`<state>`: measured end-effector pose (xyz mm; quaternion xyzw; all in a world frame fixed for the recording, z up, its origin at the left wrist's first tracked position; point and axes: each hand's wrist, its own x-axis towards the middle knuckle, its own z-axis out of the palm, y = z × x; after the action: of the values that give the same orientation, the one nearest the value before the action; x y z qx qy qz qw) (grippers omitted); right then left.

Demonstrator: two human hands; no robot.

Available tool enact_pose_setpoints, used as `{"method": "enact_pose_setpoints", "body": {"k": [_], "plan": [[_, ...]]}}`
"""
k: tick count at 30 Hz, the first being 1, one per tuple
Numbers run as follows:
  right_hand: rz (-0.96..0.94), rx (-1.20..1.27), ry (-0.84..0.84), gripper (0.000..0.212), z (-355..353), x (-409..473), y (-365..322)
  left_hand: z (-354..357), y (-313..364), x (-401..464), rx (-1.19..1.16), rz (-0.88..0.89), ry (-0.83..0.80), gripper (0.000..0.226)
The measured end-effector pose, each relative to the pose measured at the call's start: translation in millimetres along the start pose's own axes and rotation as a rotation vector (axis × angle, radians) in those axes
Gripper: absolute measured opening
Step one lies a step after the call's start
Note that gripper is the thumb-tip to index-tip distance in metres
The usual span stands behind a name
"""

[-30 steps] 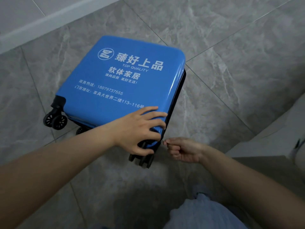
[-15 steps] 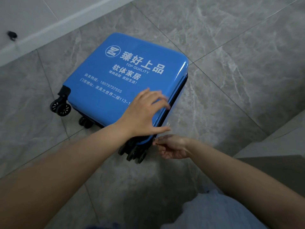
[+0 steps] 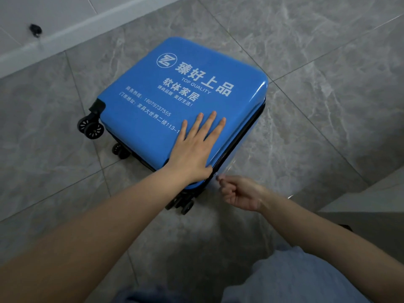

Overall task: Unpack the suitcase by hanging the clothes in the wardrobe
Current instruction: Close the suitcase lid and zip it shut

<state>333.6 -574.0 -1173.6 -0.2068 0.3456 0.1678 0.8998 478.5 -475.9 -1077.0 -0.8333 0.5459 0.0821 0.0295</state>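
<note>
A blue hard-shell suitcase (image 3: 175, 92) with white printed lettering lies flat and closed on the grey tiled floor, its black wheels towards me and to the left. My left hand (image 3: 194, 147) rests flat on the lid near its front right corner, fingers spread. My right hand (image 3: 238, 193) is beside that corner, fingers pinched on a small zipper pull (image 3: 218, 177) at the black zipper seam along the suitcase's right side. No clothes and no wardrobe show.
A white baseboard (image 3: 65, 31) and wall run along the top left, with a small dark object (image 3: 35, 29) on the wall. A pale furniture edge (image 3: 371, 193) stands at the right. My light trousers (image 3: 295, 278) fill the bottom.
My left hand let go of the suitcase's corner and now lies flat on the lid. My right hand stays pinched at the zipper by the corner. The view shifted slightly.
</note>
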Motion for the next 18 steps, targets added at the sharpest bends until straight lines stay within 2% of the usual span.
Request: {"method": "enact_pose_setpoints", "body": {"k": [3, 8, 12, 14, 16, 18], "plan": [[-0.104, 0.070, -0.004, 0.009, -5.7, 6.0, -23.8, 0.6, -9.9, -18.1, 0.035, 0.044, -0.015, 0.117], [-0.184, 0.059, 0.132, 0.025, -26.4, 8.2, -60.3, 10.1, -39.0, -54.3, 0.076, 0.140, -0.029, 0.116], [-0.348, 0.153, 0.214, 0.007, -49.6, 1.5, -100.1, 9.3, -66.6, -71.6, 0.103, 0.257, -0.014, 0.108], [-0.350, 0.092, 0.239, 0.007, -54.0, -1.8, -113.5, 7.0, -82.1, -75.3, 0.137, 0.305, -0.022, 0.107], [-0.310, -0.081, 0.273, 0.018, -55.6, -5.8, -114.9, 6.3, -100.9, -74.7, 0.124, 0.321, -0.033, 0.104], [-0.296, -0.266, 0.302, 0.026, -52.8, -9.4, -104.7, 4.2, -114.1, -69.1, 0.058, 0.332, 0.029, 0.086]]}}
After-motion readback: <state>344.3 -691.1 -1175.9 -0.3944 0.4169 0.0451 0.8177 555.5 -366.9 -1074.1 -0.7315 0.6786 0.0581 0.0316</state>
